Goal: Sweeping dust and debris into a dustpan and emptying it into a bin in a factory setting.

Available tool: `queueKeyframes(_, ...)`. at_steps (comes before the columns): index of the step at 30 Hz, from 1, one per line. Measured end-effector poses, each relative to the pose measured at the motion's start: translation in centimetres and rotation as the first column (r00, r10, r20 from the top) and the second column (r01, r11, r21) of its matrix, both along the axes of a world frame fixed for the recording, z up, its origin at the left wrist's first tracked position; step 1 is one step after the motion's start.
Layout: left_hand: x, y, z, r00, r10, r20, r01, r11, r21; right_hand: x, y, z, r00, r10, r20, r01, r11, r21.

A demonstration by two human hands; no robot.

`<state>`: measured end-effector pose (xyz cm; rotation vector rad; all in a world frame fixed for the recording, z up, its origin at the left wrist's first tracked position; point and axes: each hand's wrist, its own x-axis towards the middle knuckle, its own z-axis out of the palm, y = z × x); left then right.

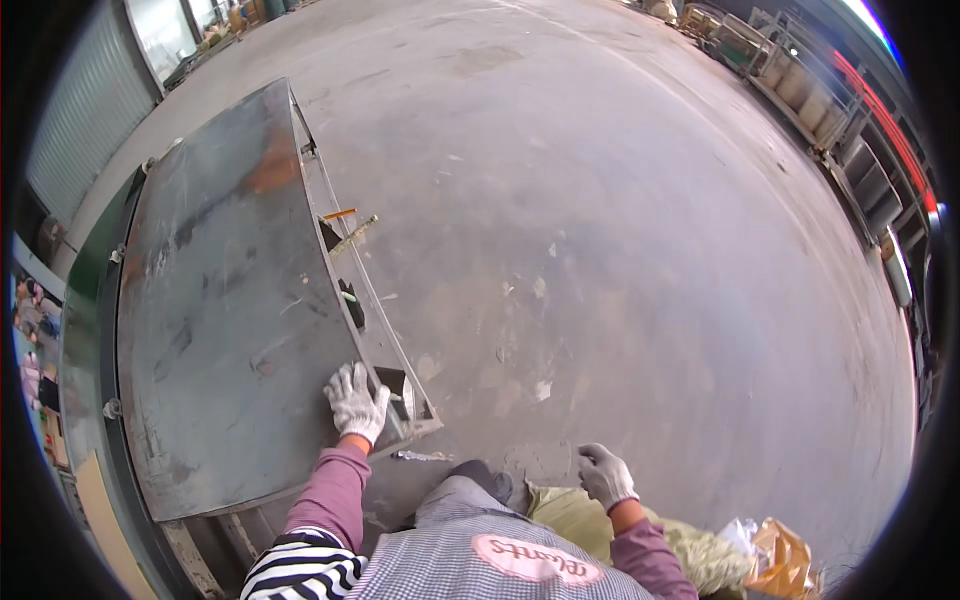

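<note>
My left hand (357,403), in a pale knitted work glove, lies with its fingers apart on the near right edge of a large grey metal tabletop (230,300). Beneath that edge is an open metal frame with compartments, from which a rough stick (356,234) and an orange strip (340,214) poke out. My right hand (606,477), gloved the same way, hangs above a yellow-green sack (570,515) beside my lap. Its fingers are curled in, and whatever they may hold is hidden.
A crumpled orange-brown plastic bag (783,560) lies at the lower right. Concrete floor (600,250) stretches ahead, with scraps on it. Racks with rolled material (800,95) line the far right. A green bench (85,350) adjoins the tabletop's left side.
</note>
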<state>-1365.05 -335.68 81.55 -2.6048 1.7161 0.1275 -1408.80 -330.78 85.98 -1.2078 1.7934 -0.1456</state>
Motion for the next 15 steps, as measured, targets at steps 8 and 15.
queueKeyframes(8, -1.6, -0.6, -1.8, 0.988, 0.047, 0.144, -0.07, 0.985, 0.159, -10.8, -14.8, -1.7, 0.909, -0.414, -0.05, 0.417, 0.894, 0.167)
queueKeyframes(15, 2.3, -7.9, 4.0, 0.918, 0.305, -0.253, -0.019, 0.672, 0.74, -19.8, -25.9, -10.3, 0.933, -0.092, -0.348, 0.228, 0.899, 0.373)
